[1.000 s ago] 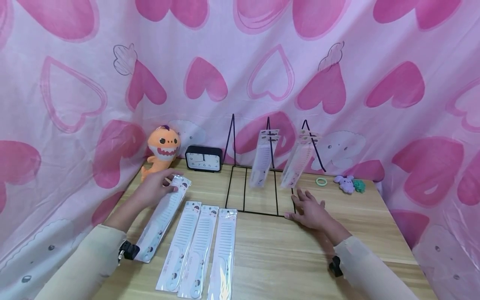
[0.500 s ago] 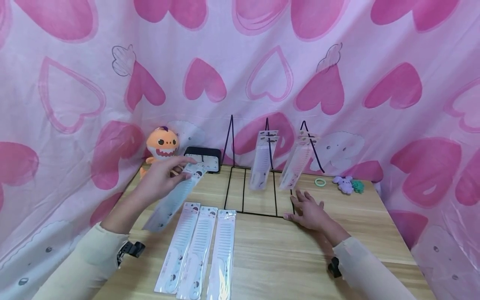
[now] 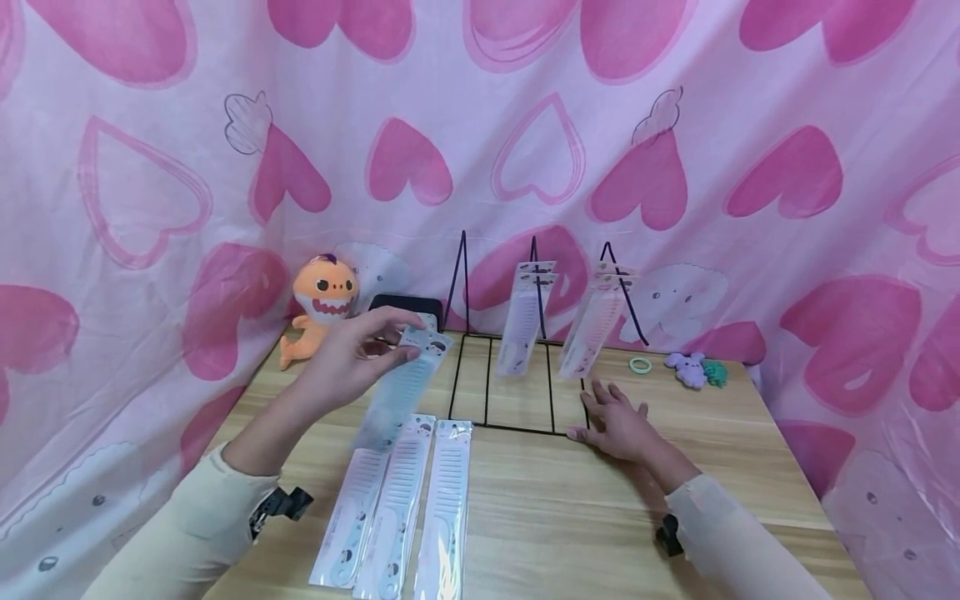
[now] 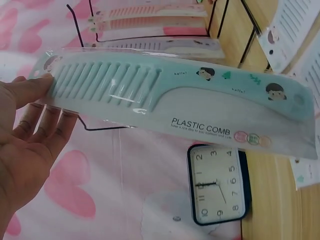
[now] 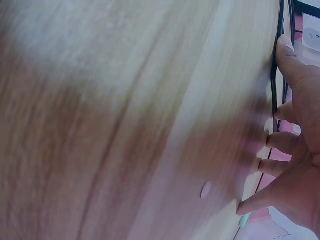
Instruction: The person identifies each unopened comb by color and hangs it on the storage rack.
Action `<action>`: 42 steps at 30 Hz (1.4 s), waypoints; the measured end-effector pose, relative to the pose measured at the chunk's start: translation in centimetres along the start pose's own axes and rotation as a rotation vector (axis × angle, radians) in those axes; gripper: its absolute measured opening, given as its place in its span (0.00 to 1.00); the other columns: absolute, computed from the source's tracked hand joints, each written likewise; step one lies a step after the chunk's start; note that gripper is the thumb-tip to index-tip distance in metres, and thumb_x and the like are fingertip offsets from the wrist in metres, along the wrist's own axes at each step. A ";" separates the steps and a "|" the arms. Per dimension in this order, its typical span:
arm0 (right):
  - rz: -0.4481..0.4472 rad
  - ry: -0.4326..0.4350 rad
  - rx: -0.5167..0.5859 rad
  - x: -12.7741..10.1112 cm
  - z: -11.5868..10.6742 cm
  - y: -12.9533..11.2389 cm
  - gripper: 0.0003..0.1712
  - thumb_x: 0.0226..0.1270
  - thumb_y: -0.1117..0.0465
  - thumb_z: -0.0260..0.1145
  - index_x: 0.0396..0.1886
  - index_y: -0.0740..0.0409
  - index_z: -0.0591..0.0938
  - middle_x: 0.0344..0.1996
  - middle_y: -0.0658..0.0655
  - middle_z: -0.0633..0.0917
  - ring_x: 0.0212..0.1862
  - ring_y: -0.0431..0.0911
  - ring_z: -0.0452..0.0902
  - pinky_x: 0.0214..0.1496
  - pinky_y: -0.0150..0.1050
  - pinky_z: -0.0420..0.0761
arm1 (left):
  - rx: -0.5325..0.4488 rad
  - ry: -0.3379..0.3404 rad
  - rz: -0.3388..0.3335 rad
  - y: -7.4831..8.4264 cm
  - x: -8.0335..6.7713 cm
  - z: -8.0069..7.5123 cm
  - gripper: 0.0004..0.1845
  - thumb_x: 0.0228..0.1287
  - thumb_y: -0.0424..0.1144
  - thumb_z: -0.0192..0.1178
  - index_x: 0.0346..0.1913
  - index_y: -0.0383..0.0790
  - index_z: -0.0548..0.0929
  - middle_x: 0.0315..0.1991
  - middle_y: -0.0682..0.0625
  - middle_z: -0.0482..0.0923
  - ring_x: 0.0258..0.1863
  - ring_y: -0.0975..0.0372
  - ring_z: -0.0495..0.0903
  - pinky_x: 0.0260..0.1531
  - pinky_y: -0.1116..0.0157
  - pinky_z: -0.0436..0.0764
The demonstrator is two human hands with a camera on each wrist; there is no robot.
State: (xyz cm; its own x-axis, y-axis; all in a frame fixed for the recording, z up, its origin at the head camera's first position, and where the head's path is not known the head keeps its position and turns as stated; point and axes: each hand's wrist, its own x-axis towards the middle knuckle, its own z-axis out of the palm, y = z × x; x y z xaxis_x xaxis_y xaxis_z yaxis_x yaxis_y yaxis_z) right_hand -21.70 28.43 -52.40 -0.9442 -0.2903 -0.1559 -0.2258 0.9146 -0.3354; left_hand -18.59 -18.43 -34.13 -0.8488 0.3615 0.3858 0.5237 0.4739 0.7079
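Above the table [image 3: 570, 508] at nine o'clock, left hand [image 3: 347, 363] pinches the light, slippery plastic-sleeved mint-green comb [image 4: 170, 97] by its toothed end.

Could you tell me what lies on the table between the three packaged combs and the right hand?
In the head view, only bare wooden table lies between the packaged combs and the right hand; the wire rack's base frame runs just behind that stretch.

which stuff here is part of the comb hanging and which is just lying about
In use: left hand holding packaged comb; wire rack; three packaged combs on table; right hand at rack base.
Lying about: shark plush, clock, green ring, purple toy.
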 end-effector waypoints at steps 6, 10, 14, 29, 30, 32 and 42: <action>0.006 0.003 0.002 0.0 0.1 0.1 0.54 0.76 0.29 0.69 0.86 0.58 0.69 0.89 0.69 0.56 0.88 0.77 0.47 0.71 0.96 0.44 | -0.030 0.019 0.022 -0.1 0.5 0.9 0.20 0.73 0.33 0.74 0.62 0.55 0.88 0.48 0.55 0.90 0.43 0.60 0.86 0.49 0.67 0.93; -0.006 0.023 -0.003 0.0 0.2 0.2 0.54 0.75 0.30 0.70 0.85 0.60 0.69 0.89 0.70 0.57 0.87 0.78 0.49 0.69 0.97 0.45 | -0.044 0.045 0.020 -0.1 0.9 1.4 0.18 0.75 0.34 0.73 0.62 0.53 0.88 0.49 0.52 0.90 0.45 0.59 0.87 0.52 0.61 0.94; -0.013 0.032 -0.015 0.1 0.2 0.3 0.54 0.75 0.31 0.71 0.85 0.60 0.69 0.89 0.70 0.58 0.87 0.78 0.49 0.69 0.98 0.46 | -0.059 0.053 0.005 -0.2 1.1 1.8 0.17 0.75 0.33 0.73 0.62 0.51 0.88 0.49 0.50 0.90 0.45 0.58 0.87 0.53 0.56 0.94; -0.004 0.019 -0.012 -0.1 0.0 0.1 0.53 0.76 0.32 0.71 0.86 0.60 0.69 0.89 0.70 0.57 0.87 0.77 0.48 0.69 0.98 0.46 | -0.090 0.054 -0.066 -1.1 2.3 2.7 0.15 0.76 0.36 0.73 0.60 0.53 0.87 0.52 0.50 0.92 0.49 0.55 0.89 0.56 0.48 0.93; -0.003 0.018 -0.013 -0.1 0.1 0.1 0.53 0.76 0.32 0.71 0.86 0.60 0.69 0.89 0.70 0.57 0.87 0.78 0.48 0.69 0.98 0.46 | -0.091 0.058 -0.070 -1.2 2.5 2.8 0.15 0.76 0.36 0.73 0.60 0.53 0.87 0.52 0.50 0.92 0.49 0.55 0.89 0.57 0.47 0.93; 0.000 0.014 -0.015 -0.1 0.1 0.2 0.53 0.76 0.31 0.70 0.86 0.60 0.69 0.89 0.70 0.57 0.87 0.78 0.48 0.69 0.97 0.46 | -0.092 0.071 -0.072 -1.3 2.9 3.0 0.15 0.76 0.36 0.73 0.60 0.52 0.87 0.53 0.49 0.92 0.50 0.54 0.89 0.57 0.47 0.93; -0.004 0.015 -0.010 -0.1 0.0 0.1 0.54 0.76 0.30 0.69 0.86 0.59 0.68 0.89 0.69 0.56 0.88 0.77 0.47 0.70 0.97 0.44 | -0.088 0.096 -0.060 -2.6 5.2 3.7 0.16 0.77 0.32 0.70 0.61 0.50 0.85 0.51 0.46 0.90 0.51 0.52 0.90 0.54 0.46 0.93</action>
State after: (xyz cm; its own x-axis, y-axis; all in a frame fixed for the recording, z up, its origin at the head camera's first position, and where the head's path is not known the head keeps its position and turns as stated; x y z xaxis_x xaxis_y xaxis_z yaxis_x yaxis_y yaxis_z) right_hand -21.63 28.57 -52.45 -0.9468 -0.2895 -0.1407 -0.2317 0.9164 -0.3264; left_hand -24.12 -14.81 -36.08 -0.8837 0.2541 0.3931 0.4669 0.4189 0.7788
